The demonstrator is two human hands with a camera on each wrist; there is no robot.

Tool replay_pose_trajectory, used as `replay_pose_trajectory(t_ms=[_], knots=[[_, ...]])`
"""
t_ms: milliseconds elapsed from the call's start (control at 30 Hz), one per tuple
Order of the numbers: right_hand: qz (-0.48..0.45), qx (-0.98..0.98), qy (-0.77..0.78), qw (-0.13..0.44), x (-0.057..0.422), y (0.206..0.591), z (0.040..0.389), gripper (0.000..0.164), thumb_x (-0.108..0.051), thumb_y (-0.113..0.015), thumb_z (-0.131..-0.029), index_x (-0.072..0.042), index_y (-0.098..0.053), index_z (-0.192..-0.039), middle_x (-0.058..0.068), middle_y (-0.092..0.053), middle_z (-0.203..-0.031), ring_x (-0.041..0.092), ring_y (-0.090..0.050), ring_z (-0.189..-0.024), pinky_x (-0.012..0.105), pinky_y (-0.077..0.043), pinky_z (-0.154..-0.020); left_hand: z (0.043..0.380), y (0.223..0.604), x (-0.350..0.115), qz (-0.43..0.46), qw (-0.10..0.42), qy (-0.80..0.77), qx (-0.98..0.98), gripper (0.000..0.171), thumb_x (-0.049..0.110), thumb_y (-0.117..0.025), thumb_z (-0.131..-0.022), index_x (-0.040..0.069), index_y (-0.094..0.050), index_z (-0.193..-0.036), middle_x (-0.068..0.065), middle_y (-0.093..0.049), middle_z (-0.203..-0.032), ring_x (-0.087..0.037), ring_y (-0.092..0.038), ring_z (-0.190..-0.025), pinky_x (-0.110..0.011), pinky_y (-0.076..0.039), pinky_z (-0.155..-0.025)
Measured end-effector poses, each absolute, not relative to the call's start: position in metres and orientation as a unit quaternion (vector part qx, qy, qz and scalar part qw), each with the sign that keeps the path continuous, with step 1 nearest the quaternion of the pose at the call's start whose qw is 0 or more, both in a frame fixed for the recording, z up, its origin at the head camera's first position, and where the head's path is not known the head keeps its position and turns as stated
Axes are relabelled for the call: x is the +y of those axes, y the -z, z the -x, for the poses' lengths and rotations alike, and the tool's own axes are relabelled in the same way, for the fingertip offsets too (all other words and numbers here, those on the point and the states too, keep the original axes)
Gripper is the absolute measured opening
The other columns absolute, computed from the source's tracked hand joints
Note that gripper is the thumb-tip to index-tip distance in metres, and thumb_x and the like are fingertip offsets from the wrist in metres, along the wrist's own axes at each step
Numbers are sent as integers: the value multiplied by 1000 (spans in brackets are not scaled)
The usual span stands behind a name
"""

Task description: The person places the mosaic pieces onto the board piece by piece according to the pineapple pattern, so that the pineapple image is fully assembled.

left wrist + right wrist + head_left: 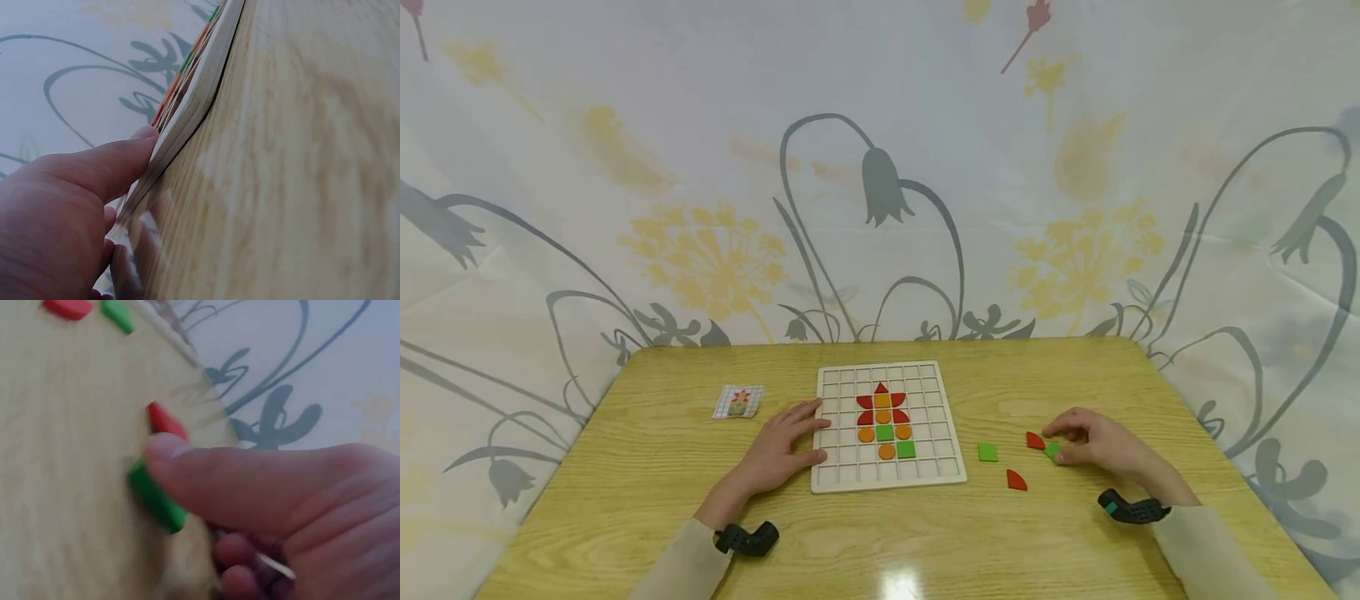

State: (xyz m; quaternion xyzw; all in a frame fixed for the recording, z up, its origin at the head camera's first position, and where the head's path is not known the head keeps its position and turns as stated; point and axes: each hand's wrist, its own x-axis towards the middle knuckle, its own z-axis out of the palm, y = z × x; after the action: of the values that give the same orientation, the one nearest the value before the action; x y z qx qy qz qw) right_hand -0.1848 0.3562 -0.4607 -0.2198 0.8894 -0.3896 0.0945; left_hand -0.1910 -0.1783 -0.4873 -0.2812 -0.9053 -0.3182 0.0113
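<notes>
A white pegless grid board (951, 462) lies on the table, with red, orange and green flat tiles set in its middle cells. My left hand (778, 446) rests at the board's left edge, thumb and fingertips touching the rim; the left wrist view shows the thumb (128, 159) against its side. To the right of the board, my right hand (1101, 443) pinches a green tile (156, 497) between thumb and fingers, low over the table. Just beside that tile lies a red quarter-circle tile (1034, 440), partly hidden by the thumb in the right wrist view.
Between board and right hand lie a green square tile (987, 452) and another red quarter-circle tile (1017, 480). A small pattern card (724, 407) sits left of the board. Behind the wooden table (880, 542) hangs a flower-printed backdrop (925, 83).
</notes>
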Motion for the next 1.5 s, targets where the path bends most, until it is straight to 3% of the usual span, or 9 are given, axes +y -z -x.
replay_pose_trajectory(t_ms=[167,367,700,1033,1267,1500], knots=[[230,891,376,111,355,458,190,26,-19,-78,-87,-7,-71,-108,7,-58,-110,14,-52,-94,26,-46,-79,191,489,-179,281,14,324,-904,48,32,-69,-95,10,-62,-136,-12,-35,-158,-39,-25,-146,-66,-19,-112],[222,875,412,125,354,460,189,14,-11,-78,-86,-6,-69,-96,7,-60,-102,12,-48,-81,25,-44,-71,191,491,-179,280,14,319,-905,48,34,-68,-95,12,-62,-137,-11,-34,-159,-38,-25,-146,-66,-19,-112],[196,878,414,138,355,461,188,24,-11,-78,-87,-1,-69,-107,6,-60,-96,12,-49,-75,26,-46,-65,192,493,-179,279,11,319,-906,48,36,-67,-96,14,-61,-138,-9,-33,-160,-37,-24,-147,-65,-18,-113],[203,842,463,187,370,458,192,25,-6,-70,-92,9,-68,-112,1,-48,-79,11,-43,-67,27,-39,-57,190,492,-179,279,13,317,-906,49,36,-67,-96,13,-61,-138,-9,-33,-159,-37,-25,-147,-65,-19,-113],[166,856,456,178,362,449,193,27,-13,-69,-95,6,-68,-114,5,-54,-85,11,-47,-70,26,-41,-60,189,491,-178,280,11,313,-907,49,36,-66,-96,12,-60,-139,-10,-33,-160,-38,-25,-146,-65,-19,-112],[135,855,484,127,328,457,196,28,-17,-68,-96,4,-63,-113,15,-65,-101,20,-65,-79,31,-55,-68,189,488,-178,281,13,312,-908,48,34,-67,-96,11,-60,-138,-11,-33,-159,-38,-25,-146,-65,-19,-112]])
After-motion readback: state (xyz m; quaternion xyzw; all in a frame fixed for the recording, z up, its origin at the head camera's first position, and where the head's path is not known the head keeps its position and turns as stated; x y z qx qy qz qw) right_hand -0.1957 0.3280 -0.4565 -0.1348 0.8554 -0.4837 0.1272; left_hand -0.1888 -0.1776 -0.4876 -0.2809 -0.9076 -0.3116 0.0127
